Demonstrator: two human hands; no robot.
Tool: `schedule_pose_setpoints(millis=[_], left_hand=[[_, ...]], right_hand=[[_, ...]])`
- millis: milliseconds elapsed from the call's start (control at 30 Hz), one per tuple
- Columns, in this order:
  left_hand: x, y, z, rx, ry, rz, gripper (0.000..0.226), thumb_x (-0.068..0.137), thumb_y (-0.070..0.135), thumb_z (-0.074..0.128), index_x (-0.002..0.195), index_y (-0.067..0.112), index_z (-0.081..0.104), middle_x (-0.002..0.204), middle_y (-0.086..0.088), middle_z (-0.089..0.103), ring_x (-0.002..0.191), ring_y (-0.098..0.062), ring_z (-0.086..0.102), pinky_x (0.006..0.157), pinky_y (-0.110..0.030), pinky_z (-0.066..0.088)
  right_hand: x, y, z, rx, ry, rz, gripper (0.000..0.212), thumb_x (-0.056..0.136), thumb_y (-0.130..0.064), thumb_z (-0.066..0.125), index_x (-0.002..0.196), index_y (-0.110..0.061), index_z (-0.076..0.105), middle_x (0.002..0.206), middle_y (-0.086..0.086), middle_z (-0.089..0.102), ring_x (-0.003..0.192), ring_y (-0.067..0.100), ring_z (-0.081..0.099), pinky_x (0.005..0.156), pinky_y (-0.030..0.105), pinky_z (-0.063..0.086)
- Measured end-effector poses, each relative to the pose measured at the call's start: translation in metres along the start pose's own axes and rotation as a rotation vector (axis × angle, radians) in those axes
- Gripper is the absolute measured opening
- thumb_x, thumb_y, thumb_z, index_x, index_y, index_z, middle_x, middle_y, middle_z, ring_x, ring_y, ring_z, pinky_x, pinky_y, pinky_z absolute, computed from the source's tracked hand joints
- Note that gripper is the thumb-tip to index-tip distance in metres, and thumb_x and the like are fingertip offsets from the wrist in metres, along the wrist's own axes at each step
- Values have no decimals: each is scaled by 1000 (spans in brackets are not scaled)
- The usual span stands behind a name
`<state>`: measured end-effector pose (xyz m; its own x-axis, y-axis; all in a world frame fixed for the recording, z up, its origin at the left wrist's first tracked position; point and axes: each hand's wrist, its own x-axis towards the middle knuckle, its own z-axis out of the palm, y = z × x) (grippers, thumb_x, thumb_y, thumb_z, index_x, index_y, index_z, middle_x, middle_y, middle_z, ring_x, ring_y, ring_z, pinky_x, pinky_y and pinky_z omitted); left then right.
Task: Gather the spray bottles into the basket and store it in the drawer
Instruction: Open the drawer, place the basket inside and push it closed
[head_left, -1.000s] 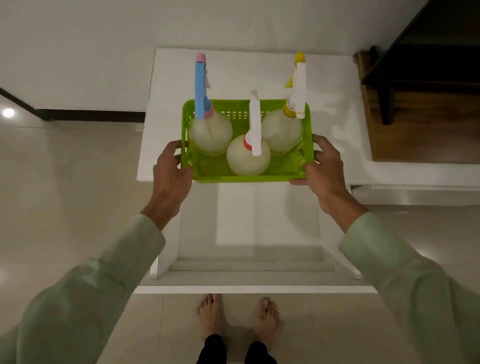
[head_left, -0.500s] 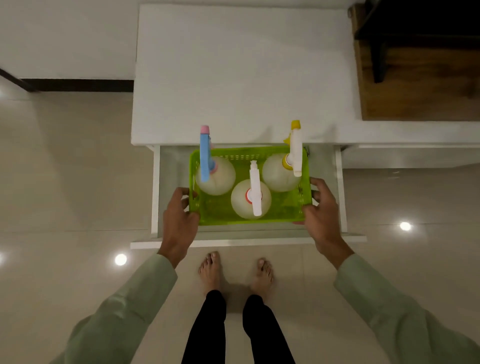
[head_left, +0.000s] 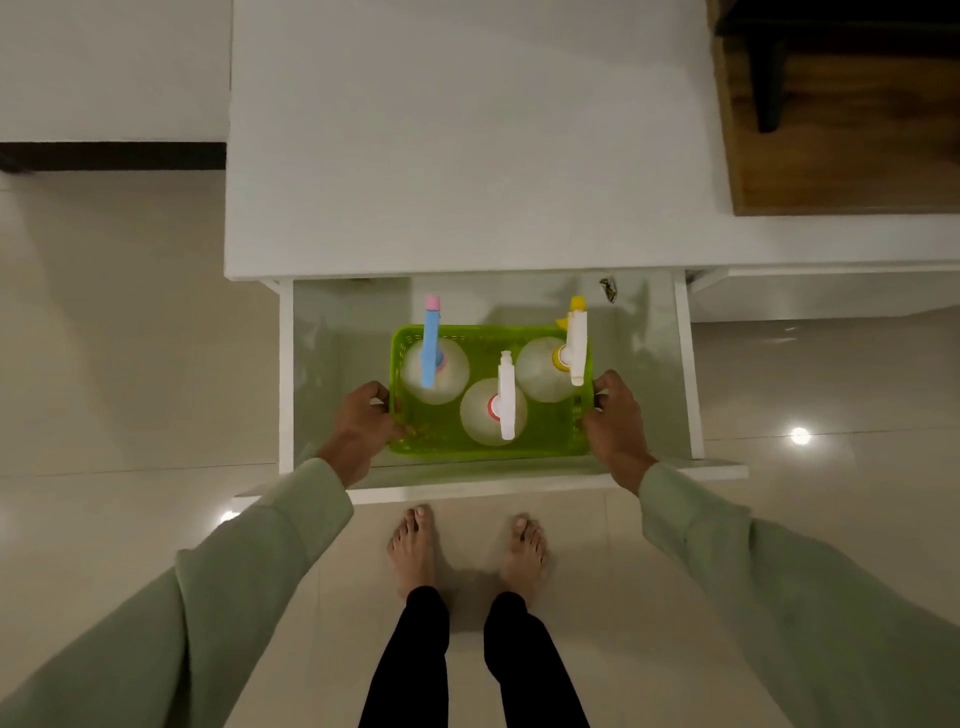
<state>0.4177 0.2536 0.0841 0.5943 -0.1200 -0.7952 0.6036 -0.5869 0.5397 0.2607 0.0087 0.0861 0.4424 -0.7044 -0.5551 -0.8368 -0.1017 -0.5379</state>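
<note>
- The green basket (head_left: 491, 447) sits down inside the open drawer (head_left: 688, 364), roughly centred between the drawer's side walls and closer to the front panel than to the back.
- Its long axis runs left to right, parallel to the drawer front.
- The left hand (head_left: 363, 423) is wrapped around the basket's left short end and the right hand (head_left: 613, 421) around the right short end, fingers curled over the rim on both sides, so both are gripping the basket.
- Can't tell if the basket is already resting on the drawer floor or just held a touch above it.
- Three spray bottles stand upright in it: the blue-headed bottle (head_left: 431, 353) back left, the yellow-capped bottle (head_left: 574, 348) back right, and the red-collared bottle (head_left: 504, 397) front middle.
- All three spray heads lie front to back, across the basket's long axis, with the nozzles pointing away from the person toward the back of the drawer.
- The blue and yellow nozzles stick out past the basket's back rim.
- The white cabinet top (head_left: 467, 130) sits above the drawer, and bare feet (head_left: 415, 551) stand on the tiled floor just in front.
</note>
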Motion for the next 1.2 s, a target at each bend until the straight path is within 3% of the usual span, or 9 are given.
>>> schedule_pose_setpoints(millis=[67,233,567,700,867,933,1033,1100,1200], left_hand=[[14,-6,7,6,0,-29,45,66,-25,70,67,12,45,74,-14,58,68,-24,51,51,-27,45],[50,-26,22,36,29,-72,40,70,-21,68,67,13,47,85,-21,61,78,-28,54,64,-36,44],[90,-55,30,82,65,-112,38,67,-17,72,66,14,49,75,-16,58,72,-24,50,65,-35,47],[96,-59,32,137,82,-134,37,69,-14,73,64,14,49,66,-13,57,70,-26,52,68,-36,49],[95,-64,31,116,39,-166,31,73,-8,72,77,16,53,86,-19,65,75,-29,59,80,-46,59],[87,-60,28,58,25,-164,31,73,-6,71,90,15,56,97,-21,70,81,-31,63,89,-54,58],[64,-48,20,70,45,-115,46,80,2,74,121,11,54,131,-19,61,111,-36,62,95,-49,52],[38,-38,12,85,87,-20,49,83,4,72,128,9,53,140,-15,56,125,-30,56,100,-46,48],[-11,-24,-1,79,126,138,40,89,5,67,127,8,56,137,-9,59,119,-24,58,95,-35,47]], right_hand=[[15,5,8,-35,6,19,12,85,2,56,91,-7,52,88,19,68,84,40,63,74,51,53],[47,17,30,-104,-2,81,6,88,-4,53,93,-7,54,91,20,69,86,40,67,73,49,56],[69,31,60,-127,-67,131,12,91,-10,60,98,-2,54,94,21,67,86,39,66,71,47,56],[73,34,66,-159,-72,127,10,94,-12,55,98,-3,53,88,14,61,83,35,61,65,40,47],[73,37,65,-139,-134,179,15,95,-12,53,107,-4,53,104,23,65,94,40,67,79,51,58],[70,36,61,-94,-170,207,20,95,-13,57,113,-5,55,110,22,66,97,39,67,77,45,58],[58,30,44,-6,-192,229,37,91,-9,64,127,-7,55,122,18,65,101,33,65,68,31,53],[42,23,29,29,-148,192,46,89,3,57,133,-7,54,129,17,62,106,31,61,67,27,48],[1,10,3,65,-18,35,51,83,14,48,129,-5,59,130,14,64,119,31,59,94,35,49]])
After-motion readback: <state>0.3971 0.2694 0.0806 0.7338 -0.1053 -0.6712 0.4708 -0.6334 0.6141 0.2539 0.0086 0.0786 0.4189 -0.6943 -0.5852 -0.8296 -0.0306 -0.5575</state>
